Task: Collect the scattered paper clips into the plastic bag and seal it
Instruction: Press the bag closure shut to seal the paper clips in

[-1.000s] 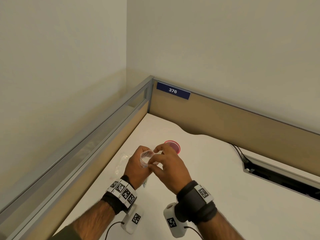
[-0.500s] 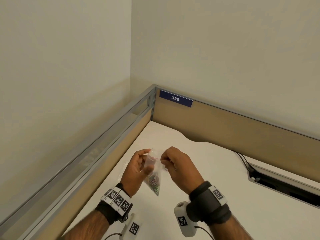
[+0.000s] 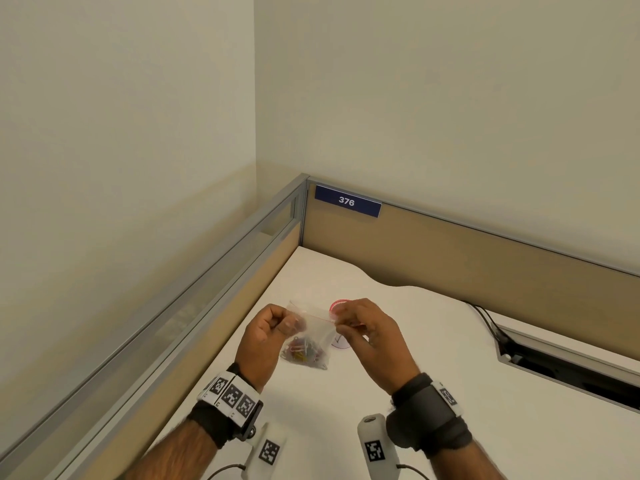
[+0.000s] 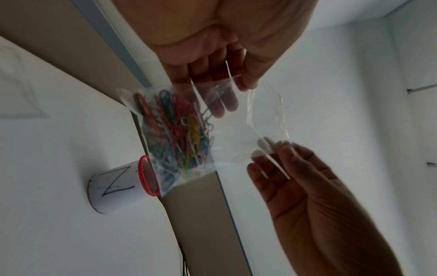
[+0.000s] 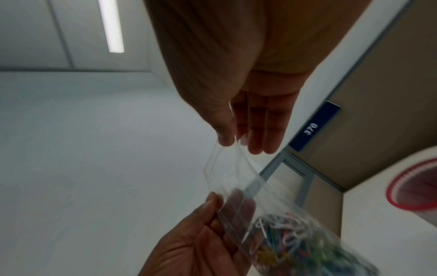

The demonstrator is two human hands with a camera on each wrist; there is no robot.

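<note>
Clear plastic is most of what I have to go on: the plastic bag (image 3: 313, 329) hangs in the air above the tabletop (image 3: 450, 393), near its left edge, stretched between my two hands. My left hand (image 3: 265, 339) pinches the bag's left top corner with thumb and curled fingers; my right hand (image 3: 369, 336) pinches the right end of the red seal strip the same way. The paper clips (image 3: 304, 351), a many-coloured heap, sit in the bag's bottom. I cannot tell whether the strip is pressed closed along its length; the film is too glassy and both wrist views are blurred. Behind the bag stands a white cup (image 4: 118, 186) with a red rim, mostly hidden by my right hand in the head view.
</note>
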